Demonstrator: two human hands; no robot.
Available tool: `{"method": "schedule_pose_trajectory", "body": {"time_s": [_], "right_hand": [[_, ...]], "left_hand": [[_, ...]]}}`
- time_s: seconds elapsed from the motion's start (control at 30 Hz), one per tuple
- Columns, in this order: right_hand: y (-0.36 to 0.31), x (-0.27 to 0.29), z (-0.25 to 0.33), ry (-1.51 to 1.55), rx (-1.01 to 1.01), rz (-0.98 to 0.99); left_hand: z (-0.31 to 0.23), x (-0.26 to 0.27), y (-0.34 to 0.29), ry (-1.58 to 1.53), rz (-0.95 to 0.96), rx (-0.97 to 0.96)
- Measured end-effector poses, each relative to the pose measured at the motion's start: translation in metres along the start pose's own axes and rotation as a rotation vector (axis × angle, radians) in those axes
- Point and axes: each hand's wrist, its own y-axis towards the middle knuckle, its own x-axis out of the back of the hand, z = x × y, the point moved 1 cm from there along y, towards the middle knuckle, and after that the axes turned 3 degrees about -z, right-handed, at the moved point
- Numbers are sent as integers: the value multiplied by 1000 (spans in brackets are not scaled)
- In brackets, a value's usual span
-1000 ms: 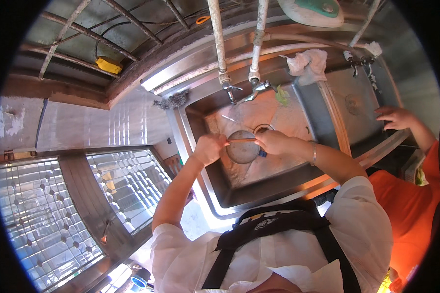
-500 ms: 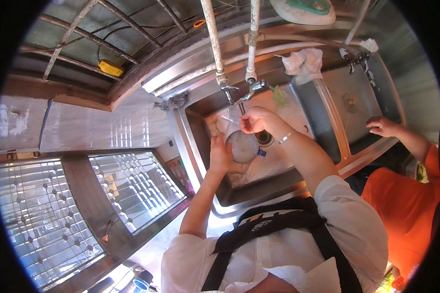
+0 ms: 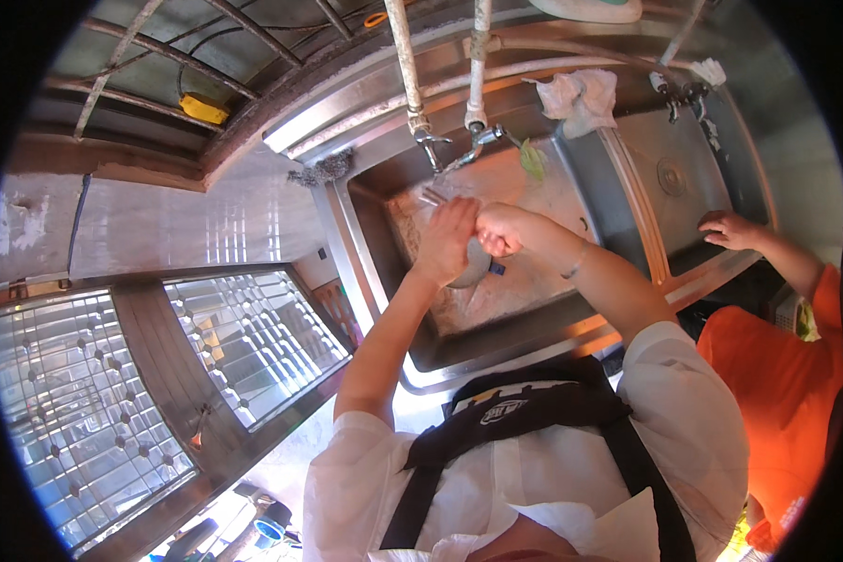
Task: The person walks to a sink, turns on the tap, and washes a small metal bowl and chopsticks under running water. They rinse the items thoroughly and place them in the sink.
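Over the steel sink, under the taps, the left hand and right hand close around a round metal strainer, best kept low and gripped firmly.

Both hands hide most of the round metal dish, their grip unclear

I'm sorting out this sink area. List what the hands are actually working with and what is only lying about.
In hand:
left hand and right hand, close together over the round metal strainer
thin sticks poking out past the left hand
steel sink and tap above

Lying about:
white cloth
steel wool
green leaf
yellow object
another person's hand on the second basin
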Motion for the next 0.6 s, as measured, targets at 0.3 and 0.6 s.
{"method": "schedule_pose_trajectory", "body": {"time_s": [0.3, 0.6], "right_hand": [[-146, -23, -114, -473, 45, -64], [-58, 24, -76, -304, 156, -61]], "left_hand": [[-16, 8, -51, -94, 480, -161], [-58, 13, -82, -98, 427, 376]]}}
